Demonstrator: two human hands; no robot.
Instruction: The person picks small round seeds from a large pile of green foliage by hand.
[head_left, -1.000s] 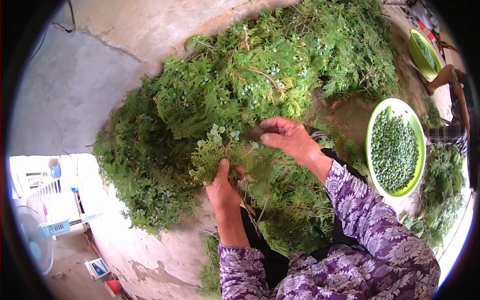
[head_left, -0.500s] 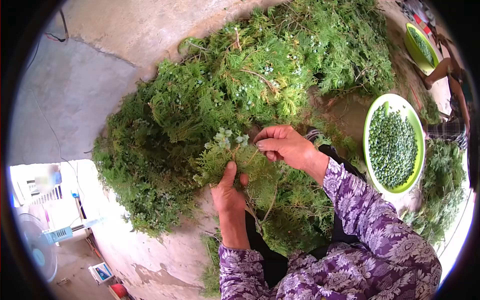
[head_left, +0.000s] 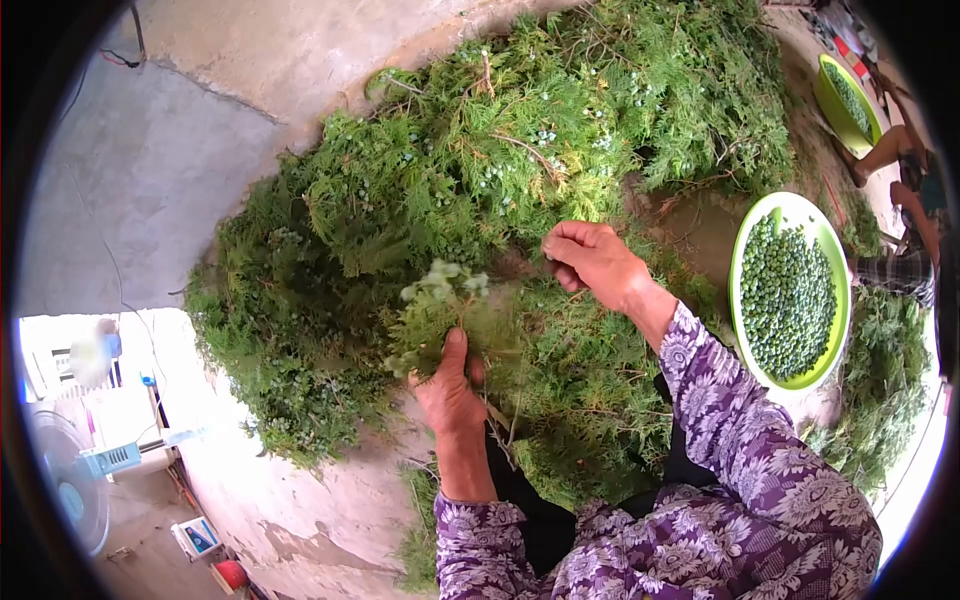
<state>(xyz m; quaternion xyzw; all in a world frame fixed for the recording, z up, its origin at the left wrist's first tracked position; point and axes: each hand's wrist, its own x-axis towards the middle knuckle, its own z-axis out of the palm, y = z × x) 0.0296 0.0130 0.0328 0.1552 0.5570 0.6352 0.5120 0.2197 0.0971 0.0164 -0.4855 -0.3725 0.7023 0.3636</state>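
Your left hand (head_left: 452,395) grips a sprig (head_left: 440,310) over the branch pile (head_left: 400,210). Right hand (head_left: 592,258), fingers curled shut, likely around picked cones, though hidden. Risk: cones spill crossing to the green tray (head_left: 790,210) if your grip loosens.

Even, soft daylight fills the scene, with no hard shadows on the concrete floor (head_left: 150,190). The brightest spot is the doorway (head_left: 90,370) at the lower left, blown out to near white, with the fan (head_left: 75,480) beside it washed pale. The green tray (head_left: 790,205) at the right edge shines brightly on its rim. A fisheye lens bends everything toward the margins, and a black ring cuts off all four corners. The sprig (head_left: 440,300) above the left hand (head_left: 450,395) is smeared with motion blur; the pile (head_left: 500,170) and the right hand (head_left: 595,260) stay fairly sharp.
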